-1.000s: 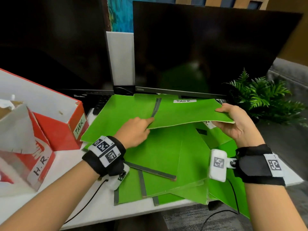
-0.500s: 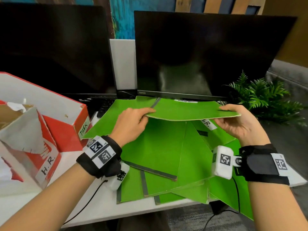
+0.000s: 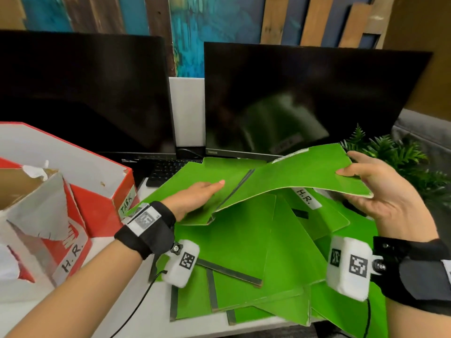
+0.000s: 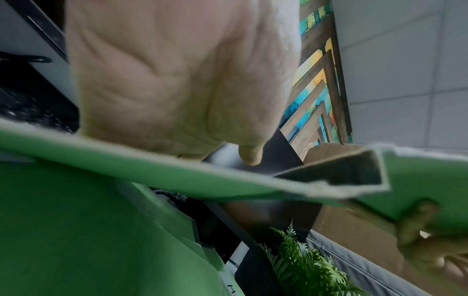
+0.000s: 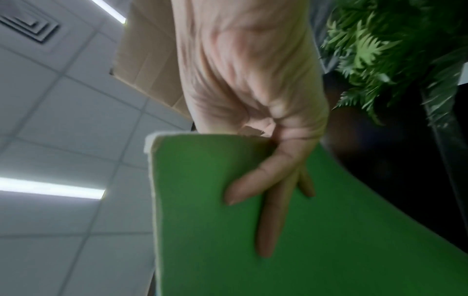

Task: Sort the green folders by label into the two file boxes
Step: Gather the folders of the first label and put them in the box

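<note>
An open green folder point(image 3: 292, 176) hangs in the air above the desk, spread wide with its dark spine in the middle. My left hand point(image 3: 200, 191) grips its left flap, thumb on top. My right hand point(image 3: 380, 191) pinches the right flap's edge, and its fingers point(image 5: 268, 200) lie flat against the underside point(image 5: 329, 240). A white label point(image 3: 290, 153) sits at the folder's far edge, too blurred to read. Several more green folders point(image 3: 244, 252) lie in a loose pile beneath, one labelled H.R. point(image 3: 305, 198). At the left stand the red box marked TASK point(image 3: 127, 203) and the box marked H.R. point(image 3: 70, 254).
Two dark monitors point(image 3: 305, 98) stand right behind the pile, with a black keyboard point(image 3: 168, 169) under them. A fern plant point(image 3: 395, 162) sits at the right. The folder pile overhangs the white desk's front edge point(image 3: 146, 320).
Both hands have lifted the open folder higher off the pile, and its right side now tilts up. My left thumb has slid further onto the left flap.
</note>
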`<state>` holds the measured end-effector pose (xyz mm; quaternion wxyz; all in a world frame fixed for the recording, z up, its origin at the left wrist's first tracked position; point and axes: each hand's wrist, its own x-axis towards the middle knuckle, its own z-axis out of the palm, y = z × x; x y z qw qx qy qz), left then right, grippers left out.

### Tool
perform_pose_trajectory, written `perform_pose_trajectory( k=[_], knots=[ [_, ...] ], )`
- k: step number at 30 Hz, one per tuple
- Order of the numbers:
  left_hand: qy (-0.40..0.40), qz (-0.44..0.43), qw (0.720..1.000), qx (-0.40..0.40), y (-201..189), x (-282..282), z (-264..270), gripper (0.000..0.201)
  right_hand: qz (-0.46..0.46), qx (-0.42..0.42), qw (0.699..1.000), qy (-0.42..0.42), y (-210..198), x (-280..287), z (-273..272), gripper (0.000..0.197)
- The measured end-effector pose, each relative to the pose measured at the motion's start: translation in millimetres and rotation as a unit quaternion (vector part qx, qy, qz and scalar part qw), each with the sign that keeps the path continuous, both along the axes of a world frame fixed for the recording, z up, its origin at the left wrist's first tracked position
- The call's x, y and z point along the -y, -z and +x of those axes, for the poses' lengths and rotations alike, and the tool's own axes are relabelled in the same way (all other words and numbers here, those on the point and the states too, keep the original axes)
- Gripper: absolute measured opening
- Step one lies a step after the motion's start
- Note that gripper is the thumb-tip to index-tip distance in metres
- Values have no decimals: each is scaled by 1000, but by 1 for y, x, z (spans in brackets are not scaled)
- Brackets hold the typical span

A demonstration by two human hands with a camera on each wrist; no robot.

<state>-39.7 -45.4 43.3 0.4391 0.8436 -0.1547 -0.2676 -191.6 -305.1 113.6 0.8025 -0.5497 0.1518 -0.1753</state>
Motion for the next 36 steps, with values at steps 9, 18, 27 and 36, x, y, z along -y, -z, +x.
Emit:
perform_pose_trajectory(
  k=[9,18,27,36],
  knots=[
    [39,-20,999,27,-21,-4,-4,65,-114,153,981,-28,0,-17,-2,110],
    [-29,-98,995,10,-40,-56,17,104,-150,236,953,-115,-4,-36,-5,80],
    [27,-241,969,41,-59,-74,17,122,-185,211,957,-72,2,-39,1,57],
    [-10,-233,957,175,-72,-72,9,111,-192,229,954,-7,15,-35,15,44]
  ],
)
